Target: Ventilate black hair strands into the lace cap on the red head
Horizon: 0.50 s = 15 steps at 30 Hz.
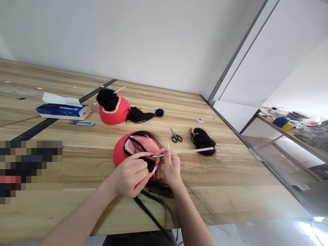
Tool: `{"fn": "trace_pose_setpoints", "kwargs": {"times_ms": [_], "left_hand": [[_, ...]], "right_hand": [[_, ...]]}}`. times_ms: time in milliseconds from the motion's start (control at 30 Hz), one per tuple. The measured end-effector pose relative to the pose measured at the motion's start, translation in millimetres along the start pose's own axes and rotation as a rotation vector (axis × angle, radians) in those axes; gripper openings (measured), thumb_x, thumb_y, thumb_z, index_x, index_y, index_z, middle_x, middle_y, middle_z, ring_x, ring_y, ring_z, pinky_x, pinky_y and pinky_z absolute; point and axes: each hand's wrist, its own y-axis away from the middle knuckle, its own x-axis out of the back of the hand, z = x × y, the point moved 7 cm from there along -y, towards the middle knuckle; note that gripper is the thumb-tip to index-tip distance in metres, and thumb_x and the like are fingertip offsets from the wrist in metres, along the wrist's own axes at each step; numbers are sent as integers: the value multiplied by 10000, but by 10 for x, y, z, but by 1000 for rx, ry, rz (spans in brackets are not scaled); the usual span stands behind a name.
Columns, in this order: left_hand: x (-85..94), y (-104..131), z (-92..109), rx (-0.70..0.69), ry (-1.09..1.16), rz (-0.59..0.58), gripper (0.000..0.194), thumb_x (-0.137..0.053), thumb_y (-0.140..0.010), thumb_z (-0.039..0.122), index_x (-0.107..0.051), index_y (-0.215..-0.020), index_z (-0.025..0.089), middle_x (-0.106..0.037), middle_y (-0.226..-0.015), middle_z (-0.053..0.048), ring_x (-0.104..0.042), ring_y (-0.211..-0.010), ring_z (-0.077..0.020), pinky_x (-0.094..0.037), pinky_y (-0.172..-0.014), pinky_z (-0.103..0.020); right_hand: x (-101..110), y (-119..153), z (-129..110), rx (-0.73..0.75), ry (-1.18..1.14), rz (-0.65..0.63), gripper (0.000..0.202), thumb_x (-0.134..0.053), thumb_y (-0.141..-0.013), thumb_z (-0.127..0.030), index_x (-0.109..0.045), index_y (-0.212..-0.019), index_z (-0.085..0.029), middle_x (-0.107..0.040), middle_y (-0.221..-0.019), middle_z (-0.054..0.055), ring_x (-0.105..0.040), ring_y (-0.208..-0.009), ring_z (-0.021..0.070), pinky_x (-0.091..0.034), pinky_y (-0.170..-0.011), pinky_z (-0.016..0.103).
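Note:
A red dome-shaped form (pixel 119 149) rests on the wooden table, with a pinkish net cap (pixel 143 143) and long black hair (pixel 156 188) on it. My right hand (pixel 170 164) grips a thin pale wooden stick (pixel 194 150), whose narrow tip lies at the cap's edge. My left hand (pixel 134 171) is over the near side of the form, its fingers pinched together at the hair beside the stick's tip. What exactly these fingers hold is too small to make out.
Behind stands a second red form (pixel 115 112) with bundled black hair (pixel 143 115). Black scissors (pixel 176 136) and a dark hairpiece (pixel 203 140) lie to the right. At left are a blue tissue box (pixel 60 111) and a light blue cutter (pixel 85 123).

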Motion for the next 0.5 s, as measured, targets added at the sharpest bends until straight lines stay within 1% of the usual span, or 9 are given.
{"fn": "trace_pose_setpoints", "kwargs": {"times_ms": [167, 267, 500], "left_hand": [[-4, 4, 1, 0, 3, -10, 252, -475, -818, 14, -500, -632, 184, -423, -536, 51, -389, -520, -113, -563, -952, -430], [-5, 8, 0, 3, 7, -18, 250, -487, -806, 1, -499, -626, 175, -421, -539, 44, -382, -532, -111, -559, -959, -436], [10, 14, -12, 32, 47, -1, 252, -485, -818, -4, -501, -639, 173, -411, -548, 48, -372, -534, -105, -564, -954, -446]], "right_hand": [[-8, -7, 26, -27, -47, 0, 602, -418, -843, -742, -586, -705, -181, -522, -469, -33, -495, -347, 96, -371, -341, 200], [-9, -12, 23, -20, -78, -3, 604, -416, -847, -738, -588, -708, -176, -531, -473, -31, -499, -344, 96, -376, -335, 198], [-7, 19, -3, 5, -154, -22, 510, -465, -867, -684, -541, -751, -193, -551, -487, -44, -508, -355, 95, -409, -339, 191]]}}
